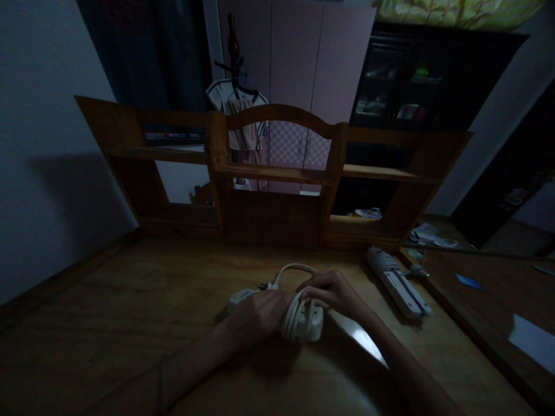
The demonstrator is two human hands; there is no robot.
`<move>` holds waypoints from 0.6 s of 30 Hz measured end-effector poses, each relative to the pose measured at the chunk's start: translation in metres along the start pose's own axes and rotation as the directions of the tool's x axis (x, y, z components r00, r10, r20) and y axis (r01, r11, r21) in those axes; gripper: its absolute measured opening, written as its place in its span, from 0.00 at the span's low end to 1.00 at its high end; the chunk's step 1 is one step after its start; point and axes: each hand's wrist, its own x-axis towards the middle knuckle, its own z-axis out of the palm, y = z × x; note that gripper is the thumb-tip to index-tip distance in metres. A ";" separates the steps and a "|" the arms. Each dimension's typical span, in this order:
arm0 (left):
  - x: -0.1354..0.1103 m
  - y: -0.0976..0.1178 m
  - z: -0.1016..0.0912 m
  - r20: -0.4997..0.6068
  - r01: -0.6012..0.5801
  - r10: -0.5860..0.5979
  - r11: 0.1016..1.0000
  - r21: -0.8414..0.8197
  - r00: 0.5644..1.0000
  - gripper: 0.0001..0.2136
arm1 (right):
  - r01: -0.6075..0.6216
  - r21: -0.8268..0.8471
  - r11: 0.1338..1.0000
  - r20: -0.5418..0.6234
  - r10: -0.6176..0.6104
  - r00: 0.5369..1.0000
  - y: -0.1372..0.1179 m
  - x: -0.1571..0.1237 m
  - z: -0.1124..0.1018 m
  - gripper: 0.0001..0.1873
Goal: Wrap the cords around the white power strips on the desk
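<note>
Just above the wooden desk [173, 323] is a white power strip [317, 325], its cord [295, 318] wound in several turns round the right end. My left hand [262, 315] is closed over the middle of the strip and hides much of it. The far end of the strip shows to the left of that hand. My right hand [329, 292] pinches the cord at the top of the winding. A loose loop of cord arcs behind both hands and ends in a plug [269, 286] near the strip's left end.
A second power strip [403, 292], with grey cord wrapped round its far end, lies to the right. A wooden shelf unit [277, 173] stands along the desk's back. Farther right, a paper sheet [533, 341] and a blue card [468, 281] lie on a brown surface.
</note>
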 end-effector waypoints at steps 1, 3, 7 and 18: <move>0.001 0.001 -0.002 0.024 0.027 -0.027 1.000 -0.014 0.999 0.18 | 0.016 -0.027 1.000 -0.014 -0.016 1.000 0.002 0.000 0.001 0.16; 0.002 0.001 -0.004 0.044 0.064 -0.062 0.997 -0.040 0.997 0.22 | 0.071 -0.142 0.987 -0.090 -0.084 0.992 0.007 -0.001 0.003 0.18; 0.000 -0.002 -0.005 -0.054 0.008 -0.014 0.995 -0.096 0.998 0.23 | 0.149 -0.393 0.907 -0.181 -0.235 0.955 0.020 -0.003 0.011 0.21; -0.012 -0.002 -0.006 -0.192 0.101 -0.205 0.891 -0.443 0.960 0.17 | 0.139 -0.440 0.887 -0.095 -0.200 0.975 0.007 -0.001 0.016 0.19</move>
